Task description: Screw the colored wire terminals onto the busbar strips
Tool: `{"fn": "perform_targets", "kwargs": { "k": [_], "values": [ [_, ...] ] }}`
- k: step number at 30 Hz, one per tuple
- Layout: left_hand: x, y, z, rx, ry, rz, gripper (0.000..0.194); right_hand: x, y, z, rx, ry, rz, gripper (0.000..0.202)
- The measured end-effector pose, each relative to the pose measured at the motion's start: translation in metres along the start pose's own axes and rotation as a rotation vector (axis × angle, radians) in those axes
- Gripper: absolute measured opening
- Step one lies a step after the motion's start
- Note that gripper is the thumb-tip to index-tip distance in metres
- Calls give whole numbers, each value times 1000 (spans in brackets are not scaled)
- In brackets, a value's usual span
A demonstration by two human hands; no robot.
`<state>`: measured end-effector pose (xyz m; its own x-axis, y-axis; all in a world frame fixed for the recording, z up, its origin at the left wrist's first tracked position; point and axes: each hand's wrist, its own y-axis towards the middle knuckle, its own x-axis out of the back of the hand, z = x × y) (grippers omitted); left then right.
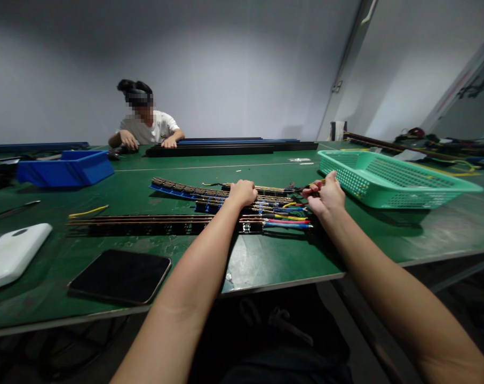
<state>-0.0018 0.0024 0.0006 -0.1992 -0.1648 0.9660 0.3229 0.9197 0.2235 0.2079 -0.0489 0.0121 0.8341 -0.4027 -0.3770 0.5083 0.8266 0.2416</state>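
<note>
Across a group of long dark strips (177, 188) with copper-coloured rods, my left hand (243, 193) is curled with its fingers closed on the far strip. Its fingertips are mostly hidden. My right hand (326, 196) pinches the thin wires at the right end of that strip, thumb raised. Beside it, yellow, red and blue wires (287, 222) come out of the strip ends. Closest to me lies another long strip (125, 225) with copper rods, passing beyond my left forearm. One strip of the group has a blue side and sits at a slant.
A green mesh basket (386, 186) stands right of my right hand. A blue bin (68, 169), a black phone (119, 276) and a white device (15, 255) are on the left. Across the green table (274, 261), a person (148, 125) sits behind long black bars (225, 149).
</note>
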Motion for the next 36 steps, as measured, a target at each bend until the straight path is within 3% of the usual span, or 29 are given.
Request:
{"fn": "perform_targets", "kwargs": {
  "k": [4,7,12,14,21,27,31,36],
  "values": [
    [0,0,0,6,-2,5,37,-9,-19,1,12,-86,80,41],
    [1,0,-1,6,-4,8,37,-13,-55,-1,74,-171,203,34],
    [2,-1,-2,14,3,13,36,4,-127,-7,395,-664,643,13],
    [2,-1,-1,13,2,10,36,12,-148,-8,490,-758,716,13],
    [0,0,-1,17,-10,12,35,30,-185,10,462,-711,807,19],
    [1,0,-1,8,-14,10,36,54,-208,26,359,-420,675,50],
    [2,-2,-1,3,-1,11,37,56,-209,27,365,-317,626,54],
    [1,-1,-1,9,6,5,37,49,-193,5,433,-343,633,54]
  ]
}}
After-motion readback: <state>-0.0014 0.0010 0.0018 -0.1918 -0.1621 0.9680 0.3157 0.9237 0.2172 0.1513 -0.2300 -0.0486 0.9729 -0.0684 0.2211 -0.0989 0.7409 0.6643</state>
